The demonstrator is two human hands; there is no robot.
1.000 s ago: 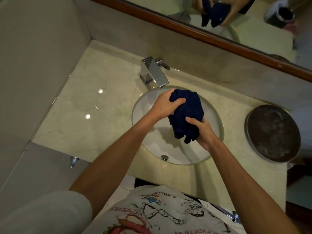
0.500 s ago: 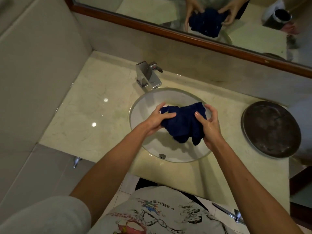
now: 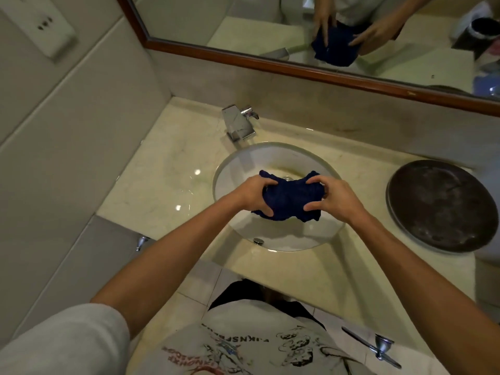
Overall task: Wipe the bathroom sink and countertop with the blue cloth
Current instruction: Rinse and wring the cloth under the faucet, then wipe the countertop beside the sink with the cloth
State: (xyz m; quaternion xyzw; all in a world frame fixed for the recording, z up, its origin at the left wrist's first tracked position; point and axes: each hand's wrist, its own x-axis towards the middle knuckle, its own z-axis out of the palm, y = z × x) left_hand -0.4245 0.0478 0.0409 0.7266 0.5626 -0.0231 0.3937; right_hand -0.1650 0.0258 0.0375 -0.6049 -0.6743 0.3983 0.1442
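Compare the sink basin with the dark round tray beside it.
The sink basin is pale and glossy; the round tray is dark, dull and mottled. The basin is sunk into the countertop; the tray lies flat on top. Both are round.

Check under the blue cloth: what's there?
The sink basin, white, with its overflow hole near the front. Both hands grip the blue cloth, which covers the drain.
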